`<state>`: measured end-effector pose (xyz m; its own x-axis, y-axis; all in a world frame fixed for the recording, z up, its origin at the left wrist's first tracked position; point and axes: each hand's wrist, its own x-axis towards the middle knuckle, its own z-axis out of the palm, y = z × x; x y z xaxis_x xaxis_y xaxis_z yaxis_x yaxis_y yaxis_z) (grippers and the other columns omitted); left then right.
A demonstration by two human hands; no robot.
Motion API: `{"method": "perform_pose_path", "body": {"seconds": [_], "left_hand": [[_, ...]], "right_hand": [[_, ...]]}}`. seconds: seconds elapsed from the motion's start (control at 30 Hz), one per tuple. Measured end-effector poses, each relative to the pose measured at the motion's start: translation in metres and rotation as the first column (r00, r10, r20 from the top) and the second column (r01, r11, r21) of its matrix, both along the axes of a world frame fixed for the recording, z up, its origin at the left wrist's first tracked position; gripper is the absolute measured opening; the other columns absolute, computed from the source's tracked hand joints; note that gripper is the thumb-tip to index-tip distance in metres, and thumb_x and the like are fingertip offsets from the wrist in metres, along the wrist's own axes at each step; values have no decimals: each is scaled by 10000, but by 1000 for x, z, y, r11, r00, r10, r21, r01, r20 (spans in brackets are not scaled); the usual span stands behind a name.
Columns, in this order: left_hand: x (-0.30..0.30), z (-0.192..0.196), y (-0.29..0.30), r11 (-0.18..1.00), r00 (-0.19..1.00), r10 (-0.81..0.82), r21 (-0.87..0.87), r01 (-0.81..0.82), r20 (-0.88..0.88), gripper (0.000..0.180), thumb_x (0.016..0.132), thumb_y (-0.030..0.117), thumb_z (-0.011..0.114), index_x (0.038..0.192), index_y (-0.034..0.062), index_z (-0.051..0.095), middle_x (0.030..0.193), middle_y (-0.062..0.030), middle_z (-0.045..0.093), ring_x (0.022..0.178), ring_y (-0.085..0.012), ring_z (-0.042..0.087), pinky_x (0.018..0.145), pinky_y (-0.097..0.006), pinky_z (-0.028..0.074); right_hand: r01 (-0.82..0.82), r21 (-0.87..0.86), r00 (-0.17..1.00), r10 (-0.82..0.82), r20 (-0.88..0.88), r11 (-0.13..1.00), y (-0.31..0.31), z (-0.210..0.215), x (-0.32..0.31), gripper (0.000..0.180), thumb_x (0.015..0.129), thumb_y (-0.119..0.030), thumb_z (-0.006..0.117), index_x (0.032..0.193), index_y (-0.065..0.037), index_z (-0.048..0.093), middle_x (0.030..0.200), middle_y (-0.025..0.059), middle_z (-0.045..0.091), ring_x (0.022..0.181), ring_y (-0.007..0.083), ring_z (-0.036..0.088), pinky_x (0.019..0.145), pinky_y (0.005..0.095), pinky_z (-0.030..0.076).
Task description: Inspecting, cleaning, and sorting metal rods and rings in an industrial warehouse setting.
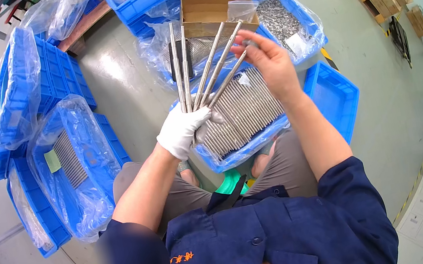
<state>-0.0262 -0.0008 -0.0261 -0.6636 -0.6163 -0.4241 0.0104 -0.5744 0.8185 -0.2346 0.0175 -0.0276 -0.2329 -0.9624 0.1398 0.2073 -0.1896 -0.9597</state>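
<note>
While the gloved left hand [183, 129] clenches five metal rods [205, 71] fanned up and away, I see the bare right hand [267, 61] pinching the rightmost rod's far tip above the blue tray [337, 97].

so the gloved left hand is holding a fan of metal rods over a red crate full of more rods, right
Not quite: the crate is blue, not red. The head view shows the rest as you say. The white-gloved left hand grips a fan of metal rods above the crate, which is lined with clear plastic and packed with more rods. The bare right hand touches the rod tips.
</note>
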Motion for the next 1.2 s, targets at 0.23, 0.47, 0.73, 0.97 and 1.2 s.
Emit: {"method": "perform_pose_path", "body": {"seconds": [0.23, 0.47, 0.73, 0.97, 1.2], "left_hand": [[-1, -9, 2, 998, 999, 45, -37, -45, -3, 224, 765, 141, 541, 936, 3, 494, 664, -87, 577, 395, -63, 408, 342, -177, 294], [1, -4, -3, 998, 997, 66, 24, -65, -34, 217, 764, 142, 548, 934, 19, 493, 663, -80, 581, 393, -59, 403, 343, -180, 290], [7, 6, -3, 988, 990, -5, -150, 26, 139, 267, 757, 129, 510, 999, 17, 495, 720, -59, 609, 438, -48, 409, 390, -177, 318], [4, 5, -11, 966, 961, -16, -245, 86, 276, 288, 758, 159, 522, 1003, 9, 498, 743, -34, 617, 515, -42, 429, 468, -187, 368], [4, -14, -3, 953, 980, 51, -304, 10, 191, 292, 722, 100, 588, 991, 9, 520, 885, -65, 578, 785, -130, 536, 730, -274, 431]], "right_hand": [[124, -1, 992, -124, -16, 992, 3, -7, 20, 283, 845, -78, 477, 1111, 20, 482, 985, 79, 573, 889, 128, 565, 766, 217, 423], [-104, 65, 977, 114, -178, 992, 14, -9, 34, 326, 859, -70, 441, 1177, 2, 428, 1066, 82, 538, 917, 141, 538, 825, 255, 422], [-122, 265, 990, 100, 95, 956, 3, 17, -37, 359, 778, -55, 563, 1129, -30, 492, 944, 77, 581, 762, 107, 558, 673, 218, 457], [-38, 250, 986, -4, 167, 967, -3, 24, -55, 257, 777, -55, 565, 1027, -7, 530, 931, 89, 582, 724, 122, 575, 625, 216, 487], [-360, 248, 900, 264, 347, 899, -1, 9, -41, 266, 789, -83, 555, 1045, -44, 492, 963, 80, 579, 613, 90, 540, 565, 221, 461]]}}
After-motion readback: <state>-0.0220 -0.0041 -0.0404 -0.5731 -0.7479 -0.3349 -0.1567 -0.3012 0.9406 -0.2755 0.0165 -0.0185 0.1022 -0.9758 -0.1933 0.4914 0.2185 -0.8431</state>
